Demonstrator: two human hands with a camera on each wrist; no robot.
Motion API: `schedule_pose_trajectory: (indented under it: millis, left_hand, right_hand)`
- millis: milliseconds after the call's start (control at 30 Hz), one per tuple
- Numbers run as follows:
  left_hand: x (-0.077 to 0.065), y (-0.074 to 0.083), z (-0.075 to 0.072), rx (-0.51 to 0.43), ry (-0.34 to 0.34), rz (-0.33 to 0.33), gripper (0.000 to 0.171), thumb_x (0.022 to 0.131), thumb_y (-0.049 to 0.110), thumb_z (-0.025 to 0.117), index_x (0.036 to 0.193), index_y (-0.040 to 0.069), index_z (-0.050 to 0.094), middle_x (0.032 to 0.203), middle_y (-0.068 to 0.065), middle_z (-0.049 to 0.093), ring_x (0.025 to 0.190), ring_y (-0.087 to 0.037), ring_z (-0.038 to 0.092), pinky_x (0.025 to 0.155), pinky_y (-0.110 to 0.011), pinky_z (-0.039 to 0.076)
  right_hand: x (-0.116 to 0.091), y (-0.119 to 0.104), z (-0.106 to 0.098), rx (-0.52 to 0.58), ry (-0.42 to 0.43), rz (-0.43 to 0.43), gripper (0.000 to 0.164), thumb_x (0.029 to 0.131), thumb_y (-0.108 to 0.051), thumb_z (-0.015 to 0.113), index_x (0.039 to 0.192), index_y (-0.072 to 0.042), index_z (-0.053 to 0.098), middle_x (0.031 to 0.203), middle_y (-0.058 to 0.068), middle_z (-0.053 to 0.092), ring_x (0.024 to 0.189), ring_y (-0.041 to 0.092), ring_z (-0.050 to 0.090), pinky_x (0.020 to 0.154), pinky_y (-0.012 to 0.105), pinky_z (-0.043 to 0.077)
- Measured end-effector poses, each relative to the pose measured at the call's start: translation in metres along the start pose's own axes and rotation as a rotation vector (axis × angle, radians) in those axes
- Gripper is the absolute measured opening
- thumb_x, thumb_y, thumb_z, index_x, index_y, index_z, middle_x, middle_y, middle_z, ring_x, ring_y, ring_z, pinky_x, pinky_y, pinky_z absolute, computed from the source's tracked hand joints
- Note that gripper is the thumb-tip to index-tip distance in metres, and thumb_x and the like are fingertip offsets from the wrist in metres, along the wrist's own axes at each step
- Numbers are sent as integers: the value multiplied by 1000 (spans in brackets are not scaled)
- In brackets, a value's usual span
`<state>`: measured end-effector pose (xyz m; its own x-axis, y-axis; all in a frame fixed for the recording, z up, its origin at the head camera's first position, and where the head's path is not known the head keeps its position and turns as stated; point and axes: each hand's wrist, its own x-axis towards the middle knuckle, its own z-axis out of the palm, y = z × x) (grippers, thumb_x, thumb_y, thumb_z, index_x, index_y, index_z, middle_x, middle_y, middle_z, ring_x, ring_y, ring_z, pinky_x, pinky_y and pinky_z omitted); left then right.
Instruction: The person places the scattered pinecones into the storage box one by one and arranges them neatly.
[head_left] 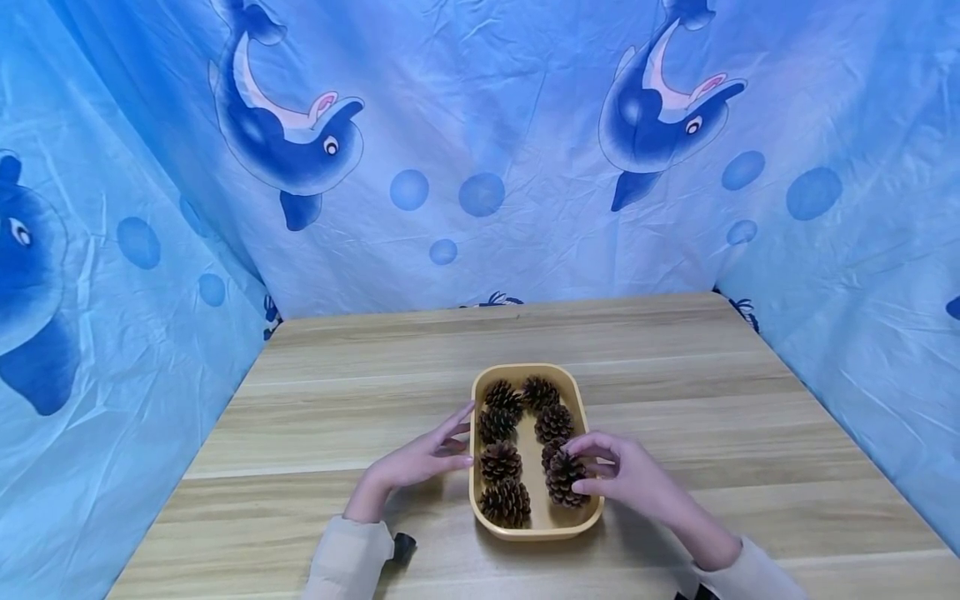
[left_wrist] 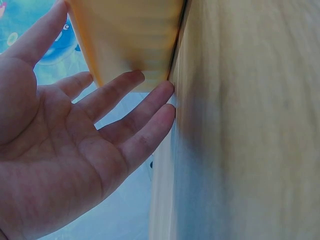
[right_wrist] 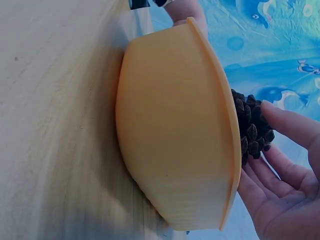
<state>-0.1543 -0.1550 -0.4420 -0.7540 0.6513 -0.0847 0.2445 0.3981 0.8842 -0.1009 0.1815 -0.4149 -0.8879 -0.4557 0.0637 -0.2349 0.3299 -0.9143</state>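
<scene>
A yellow plastic bin (head_left: 537,525) stands on the table with several brown pine cones (head_left: 506,503) along its two long sides. My right hand (head_left: 626,471) pinches one pine cone (head_left: 566,482) between thumb and fingers at the bin's near right. In the right wrist view that pine cone (right_wrist: 252,125) shows at the rim, partly hidden behind the bin wall (right_wrist: 175,120). My left hand (head_left: 420,458) has its fingers spread against the bin's left side. Its fingertips (left_wrist: 134,76) touch the outer wall (left_wrist: 125,35) in the left wrist view.
The wood-grain table (head_left: 337,408) reaches out on both sides of the bin and behind it. Blue cloth (head_left: 480,250) printed with dolphins hangs at the table's back and sides. A black strap piece (head_left: 404,547) sits at the left sleeve.
</scene>
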Motion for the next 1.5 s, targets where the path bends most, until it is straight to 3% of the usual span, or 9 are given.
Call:
schedule_pose_trajectory:
  millis: [267, 433, 667, 933, 1133, 1500]
  left_hand:
    - [0, 0, 0, -2, 0, 2, 86, 96, 27, 60, 157, 18, 1, 161, -22, 14, 135, -44, 41, 115, -57, 33]
    - [0, 1, 0, -4, 3, 1, 86, 95, 27, 60, 157, 19, 1, 160, -23, 16, 134, -44, 42, 115, -57, 33]
    - [0, 2, -1, -2, 2, 2, 86, 95, 27, 60, 157, 18, 1, 160, -23, 15, 134, -44, 42, 115, -56, 33]
    - [0, 2, -1, -1, 0, 4, 86, 95, 27, 60, 157, 18, 1, 160, -23, 15, 134, -45, 42, 115, -57, 34]
    - [-1, 1, 0, -4, 1, -4, 86, 95, 27, 60, 157, 18, 1, 160, -23, 15, 134, -44, 42, 115, -57, 34]
    - [-1, 2, 0, -3, 4, -2, 86, 95, 27, 60, 157, 19, 1, 161, -23, 15, 134, -44, 42, 115, -56, 34]
  right_hand:
    - [-2, -2, 1, -86, -25, -57, 55, 79, -23, 77, 124, 2, 56, 125, 21, 62, 117, 41, 59, 100, 44, 50]
    - [-4, -1, 2, -156, -28, -65, 51, 79, -22, 77, 123, -3, 60, 124, 18, 64, 115, 39, 60, 99, 44, 50]
    - [-3, -1, 0, -233, -38, -91, 46, 75, -17, 79, 117, -7, 63, 120, 13, 65, 110, 35, 63, 97, 41, 53]
    - [-5, -3, -2, -432, -33, -131, 44, 71, -20, 81, 113, -15, 66, 117, 3, 67, 107, 27, 64, 95, 42, 55]
    - [-5, -6, -3, -441, -85, -205, 40, 71, -15, 82, 108, -12, 67, 112, 5, 67, 101, 23, 65, 89, 32, 59]
    - [-5, -14, 0, -545, -93, -173, 42, 71, -17, 82, 110, -9, 66, 111, 6, 67, 94, 22, 68, 84, 32, 60]
